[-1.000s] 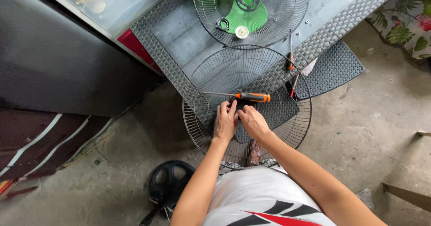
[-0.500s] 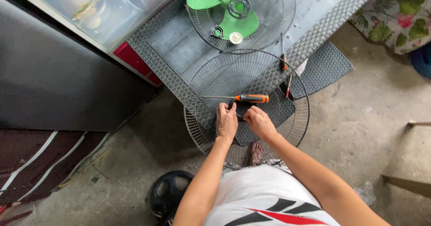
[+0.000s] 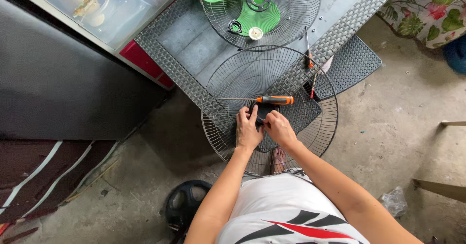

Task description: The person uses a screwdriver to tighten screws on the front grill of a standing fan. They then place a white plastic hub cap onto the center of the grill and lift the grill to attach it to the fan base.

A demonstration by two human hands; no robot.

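Grille (image 3: pixel 228 86): wire, round, propped half on the counter (image 3: pixel 194 35), half over your lap. Your left hand (image 3: pixel 247 130) and right hand (image 3: pixel 280 129), close together, pinch its dark hub (image 3: pixel 262 111), steadying it. Screwdriver (image 3: pixel 274 100): parked across the wires, within reach. Green blade (image 3: pixel 250 6): in the second grille (image 3: pixel 291 11) behind.

Round wire fan guard (image 3: pixel 228 86) flat over table edge, dark centre cap (image 3: pixel 263 111) under orange-handled screwdriver (image 3: pixel 274 100)
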